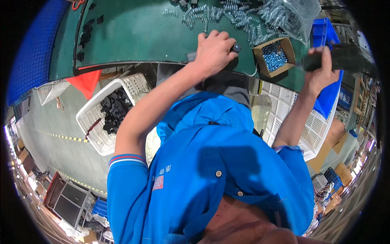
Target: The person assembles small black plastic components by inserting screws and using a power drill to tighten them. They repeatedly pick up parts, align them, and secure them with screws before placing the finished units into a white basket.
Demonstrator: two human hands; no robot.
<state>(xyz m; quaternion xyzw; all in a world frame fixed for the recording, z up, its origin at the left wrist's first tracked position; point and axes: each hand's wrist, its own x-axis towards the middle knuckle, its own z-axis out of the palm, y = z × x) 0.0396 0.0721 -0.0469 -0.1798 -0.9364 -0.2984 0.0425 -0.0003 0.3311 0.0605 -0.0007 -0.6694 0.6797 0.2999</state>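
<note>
My left hand point(215, 51) is closed over a dark grey part on the near edge of the green workbench point(134, 36). One end of that dark grey part point(236, 48) sticks out beside my fingers, and its kind is mostly hidden. Out to the right, my right hand point(323, 75) grips a long dark object point(345, 57), smeared by motion, so I cannot make out what it is. Between the two hands stands an open cardboard box point(287, 48) of small bluish metal pieces point(274, 56). Beyond my left hand lie many loose coil springs point(215, 15).
A clear plastic bag point(298, 16) of springs lies at the far right, near a blue bin point(325, 97). Small black parts point(86, 32) are scattered at the bench's left. Below the bench, a white basket point(95, 138) holds black parts; another white basket point(321, 134) stands at right.
</note>
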